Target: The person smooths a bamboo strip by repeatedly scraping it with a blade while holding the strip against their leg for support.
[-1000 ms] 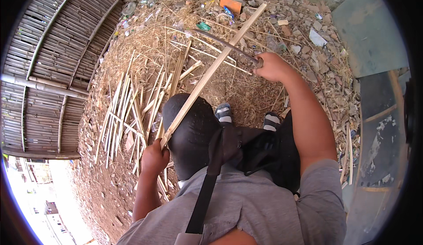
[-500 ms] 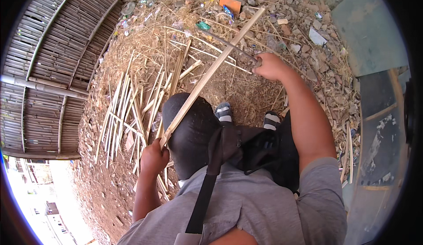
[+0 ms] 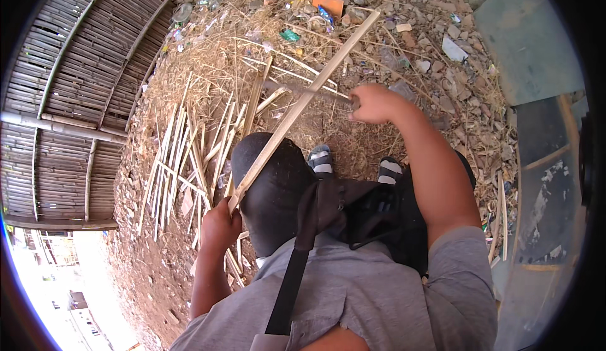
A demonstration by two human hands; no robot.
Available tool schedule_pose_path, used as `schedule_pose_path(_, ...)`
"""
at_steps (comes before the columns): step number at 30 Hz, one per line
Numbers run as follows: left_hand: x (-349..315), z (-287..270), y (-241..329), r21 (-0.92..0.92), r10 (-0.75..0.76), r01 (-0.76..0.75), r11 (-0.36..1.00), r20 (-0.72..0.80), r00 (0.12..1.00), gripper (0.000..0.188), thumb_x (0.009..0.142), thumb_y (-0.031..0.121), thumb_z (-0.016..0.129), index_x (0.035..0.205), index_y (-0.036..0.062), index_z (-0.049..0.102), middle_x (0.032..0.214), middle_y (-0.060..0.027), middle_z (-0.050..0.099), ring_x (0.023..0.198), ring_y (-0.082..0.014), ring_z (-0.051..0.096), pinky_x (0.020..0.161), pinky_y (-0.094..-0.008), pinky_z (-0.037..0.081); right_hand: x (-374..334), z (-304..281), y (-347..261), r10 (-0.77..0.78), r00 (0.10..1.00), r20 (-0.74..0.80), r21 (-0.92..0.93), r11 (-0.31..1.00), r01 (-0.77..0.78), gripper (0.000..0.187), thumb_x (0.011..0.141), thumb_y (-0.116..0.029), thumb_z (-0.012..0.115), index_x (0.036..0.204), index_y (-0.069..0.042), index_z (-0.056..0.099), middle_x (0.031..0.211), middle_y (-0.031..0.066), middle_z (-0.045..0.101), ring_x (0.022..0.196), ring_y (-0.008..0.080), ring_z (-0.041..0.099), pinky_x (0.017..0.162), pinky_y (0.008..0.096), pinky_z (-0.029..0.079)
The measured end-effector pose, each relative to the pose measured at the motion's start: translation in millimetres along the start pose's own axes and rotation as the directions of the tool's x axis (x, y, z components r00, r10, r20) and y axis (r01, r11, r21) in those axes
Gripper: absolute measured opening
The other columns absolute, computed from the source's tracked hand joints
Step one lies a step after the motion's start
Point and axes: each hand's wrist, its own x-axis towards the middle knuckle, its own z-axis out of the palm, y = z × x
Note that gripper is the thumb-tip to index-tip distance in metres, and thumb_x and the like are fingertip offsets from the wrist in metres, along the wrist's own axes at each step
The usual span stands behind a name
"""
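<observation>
Here my left hand (image 3: 219, 225) is clenched around the near end of a long pale split bamboo strip (image 3: 303, 108), which runs from my hip up toward one o'clock, its far tip out over the rubble. My right hand (image 3: 374, 103) is closed on the handle of a dark, long-bladed knife (image 3: 303, 90); the blade reaches toward nine o'clock and crosses the strip about midway. I cannot tell whether the edge bites the wood or only lies on it.

To shave it well, I judge I should keep the strip braced firm against my dark-trousered knee (image 3: 271, 187), hold the blade at a shallow angle, and draw along the grain away from my left grip, so a slip runs clear of my fingers and sandalled feet (image 3: 322, 160).

No container shows. Finished-looking pale bamboo slats (image 3: 183, 155) lie loose on the dirt at nine o'clock, over straw and shavings (image 3: 214, 60); a woven bamboo panel (image 3: 69, 92) stands further left.
</observation>
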Motion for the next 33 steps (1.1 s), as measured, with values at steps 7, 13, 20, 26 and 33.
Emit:
schedule_pose_path(7,5.0,-7.8,1.1,0.038,0.009,-0.009,0.999,0.007,1.000,0.030,0.086,0.018,0.063,0.114,0.0062,0.063,0.079,-0.0244,0.069,0.075,-0.0454,0.068,0.071,-0.0563,0.055,1.7,2.3,23.1,0.185,0.963,-0.196,0.081,0.982,-0.172,0.042,0.078,-0.027,0.072,0.114,-0.005,0.070,0.101,0.0194,0.072,0.097,0.0343,0.070,0.086,0.0446,0.055)
schedule_pose_path(13,1.1,-4.2,-4.0,0.060,-0.024,0.022,0.998,0.023,0.999,0.031,0.086,0.019,0.062,0.115,0.0074,0.064,0.079,-0.0244,0.069,0.075,-0.0456,0.068,0.070,-0.0569,0.055,-4.6,8.7,-38.1,-0.021,1.000,0.018,-0.077,0.997,0.022,0.039,0.079,-0.027,0.073,0.111,-0.006,0.071,0.100,0.0182,0.072,0.097,0.0355,0.070,0.085,0.0452,0.055)
schedule_pose_path(20,6.9,-5.1,-9.0,0.108,0.030,-0.026,0.994,-0.032,0.999,0.033,0.089,0.024,0.063,0.118,0.0109,0.063,0.079,-0.0221,0.070,0.074,-0.0441,0.069,0.068,-0.0560,0.055,13.3,6.6,37.2,0.236,0.955,-0.179,0.186,0.961,-0.203,0.035,0.077,-0.025,0.071,0.106,-0.005,0.071,0.097,0.0173,0.072,0.093,0.0326,0.071,0.082,0.0442,0.056)
schedule_pose_path(26,5.2,-5.7,-0.2,0.119,-0.006,0.006,0.993,0.000,1.000,0.035,0.092,0.031,0.063,0.121,0.0107,0.064,0.081,-0.0224,0.071,0.075,-0.0435,0.070,0.068,-0.0552,0.056,0.4,13.0,-3.7,0.114,0.983,-0.147,0.030,0.993,-0.110,0.033,0.077,-0.023,0.070,0.105,-0.006,0.071,0.101,0.0183,0.071,0.097,0.0332,0.070,0.085,0.0446,0.056)
schedule_pose_path(33,3.2,3.5,-8.9,0.107,0.014,-0.009,0.994,-0.049,0.999,0.036,0.092,0.031,0.065,0.121,0.0100,0.064,0.080,-0.0230,0.071,0.075,-0.0439,0.070,0.069,-0.0556,0.055,4.2,0.1,16.4,0.100,0.984,-0.147,0.078,0.993,-0.090,0.038,0.077,-0.032,0.075,0.102,-0.004,0.072,0.099,0.0187,0.072,0.093,0.0346,0.070,0.084,0.0444,0.056)
